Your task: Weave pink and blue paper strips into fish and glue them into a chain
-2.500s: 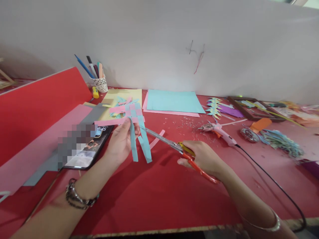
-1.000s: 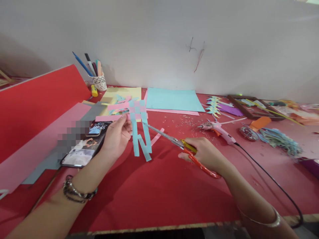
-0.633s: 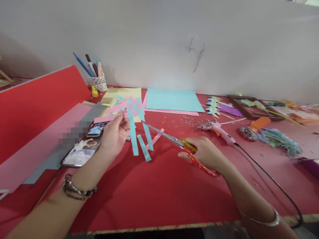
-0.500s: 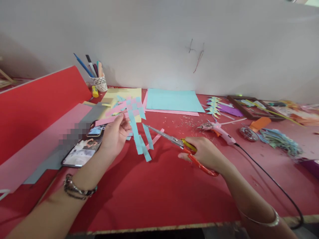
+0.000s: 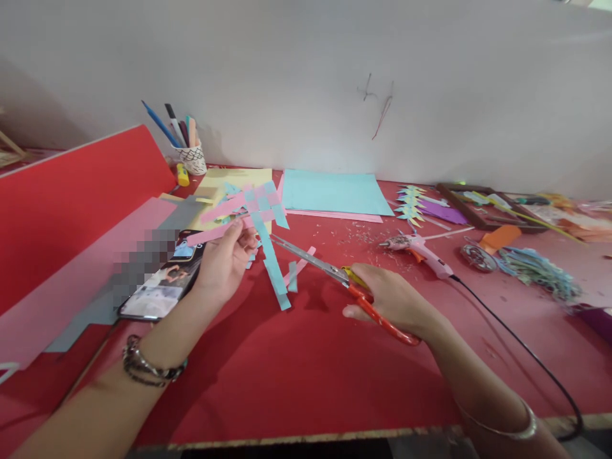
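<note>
My left hand (image 5: 227, 258) pinches a woven piece of pink and light blue paper strips (image 5: 261, 199) above the table. A long blue strip (image 5: 270, 255) hangs from it, and pink ends stick out to the left. My right hand (image 5: 393, 294) is wrapped round scissors (image 5: 329, 268) with red and yellow handles. Their blades point left, with the tips close to the hanging blue strip; the blades look nearly closed. Under the weave, a cut blue piece (image 5: 292, 278) and a pink strip (image 5: 302, 262) lie on the red table (image 5: 306, 376).
A phone (image 5: 165, 284) lies left of my left hand. Light blue sheets (image 5: 337, 191) lie at the back, with a pen cup (image 5: 192, 158) to their left. A pink glue gun (image 5: 425, 254) with a black cord lies right, near a brown tray (image 5: 507, 224).
A blue strip end, hanging loose before, now lies on the table as a cut piece. The woven piece has shifted slightly right, and the scissors have moved slightly left.
</note>
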A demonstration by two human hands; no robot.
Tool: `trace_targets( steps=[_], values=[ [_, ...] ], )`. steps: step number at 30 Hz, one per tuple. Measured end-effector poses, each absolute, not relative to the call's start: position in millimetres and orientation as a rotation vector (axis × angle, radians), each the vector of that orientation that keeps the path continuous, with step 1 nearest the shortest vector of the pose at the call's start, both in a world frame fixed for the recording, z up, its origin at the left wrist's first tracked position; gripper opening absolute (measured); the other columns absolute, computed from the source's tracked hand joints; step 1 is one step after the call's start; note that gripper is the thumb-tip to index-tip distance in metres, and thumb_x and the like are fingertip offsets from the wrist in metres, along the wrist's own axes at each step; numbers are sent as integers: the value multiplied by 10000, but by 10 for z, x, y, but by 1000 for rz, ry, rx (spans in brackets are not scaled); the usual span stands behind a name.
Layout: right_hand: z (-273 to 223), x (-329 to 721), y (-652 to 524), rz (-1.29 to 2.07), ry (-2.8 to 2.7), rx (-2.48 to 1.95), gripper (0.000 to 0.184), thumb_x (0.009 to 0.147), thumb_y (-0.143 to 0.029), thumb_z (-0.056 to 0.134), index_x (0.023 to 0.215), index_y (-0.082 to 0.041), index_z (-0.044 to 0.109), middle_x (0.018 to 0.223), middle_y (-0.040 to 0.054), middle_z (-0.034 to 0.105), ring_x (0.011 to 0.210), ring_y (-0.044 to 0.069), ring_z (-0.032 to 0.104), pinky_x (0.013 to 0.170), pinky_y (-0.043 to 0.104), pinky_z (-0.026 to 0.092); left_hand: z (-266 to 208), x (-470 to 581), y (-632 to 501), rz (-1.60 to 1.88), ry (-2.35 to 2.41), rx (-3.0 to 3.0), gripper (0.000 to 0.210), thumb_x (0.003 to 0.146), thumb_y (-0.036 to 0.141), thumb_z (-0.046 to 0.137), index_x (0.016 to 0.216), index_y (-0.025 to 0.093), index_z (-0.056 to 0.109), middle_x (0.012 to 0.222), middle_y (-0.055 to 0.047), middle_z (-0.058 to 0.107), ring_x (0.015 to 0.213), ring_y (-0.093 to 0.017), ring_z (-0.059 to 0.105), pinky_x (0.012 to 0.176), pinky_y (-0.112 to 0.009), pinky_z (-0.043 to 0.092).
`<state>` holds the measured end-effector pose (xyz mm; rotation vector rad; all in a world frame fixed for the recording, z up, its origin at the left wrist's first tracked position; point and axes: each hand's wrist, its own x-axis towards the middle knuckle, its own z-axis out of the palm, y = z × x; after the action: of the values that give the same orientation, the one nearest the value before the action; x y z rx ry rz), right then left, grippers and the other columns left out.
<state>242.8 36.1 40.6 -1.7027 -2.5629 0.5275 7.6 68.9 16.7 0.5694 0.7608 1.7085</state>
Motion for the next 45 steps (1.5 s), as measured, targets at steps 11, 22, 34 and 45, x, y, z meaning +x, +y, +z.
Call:
trace_targets(
  steps=[11, 22, 34, 45],
  values=[
    [406, 2406, 369, 552, -2587, -1646, 455, 677, -622, 490, 622, -203, 323, 621, -22, 452, 519, 95, 348, 513, 224, 212, 163, 122, 649, 1654, 728, 507, 156, 607, 197, 732, 599, 171, 578, 519, 55, 561, 515, -52, 521, 501, -165, 415],
    [418, 2399, 352, 560, -2552, -1631, 418, 735, -575, 459, 604, -200, 327, 583, -30, 420, 499, 87, 316, 501, 226, 190, 128, 117, 641, 1608, 719, 540, 136, 665, 228, 691, 622, 191, 567, 555, 62, 553, 553, -59, 532, 577, -192, 420],
    [419, 2398, 361, 567, -2557, -1671, 422, 748, -569, 448, 589, -202, 315, 570, -33, 411, 505, 91, 303, 502, 226, 196, 143, 116, 649, 1600, 738, 507, 130, 677, 211, 676, 621, 191, 560, 534, 62, 548, 537, -70, 528, 569, -199, 414],
    [413, 2393, 360, 570, -2524, -1675, 439, 727, -562, 466, 558, -197, 288, 534, -43, 369, 490, 80, 283, 486, 228, 181, 168, 88, 668, 1620, 757, 481, 175, 703, 211, 662, 579, 175, 543, 538, 54, 538, 509, -58, 505, 541, -188, 417]
  ],
)
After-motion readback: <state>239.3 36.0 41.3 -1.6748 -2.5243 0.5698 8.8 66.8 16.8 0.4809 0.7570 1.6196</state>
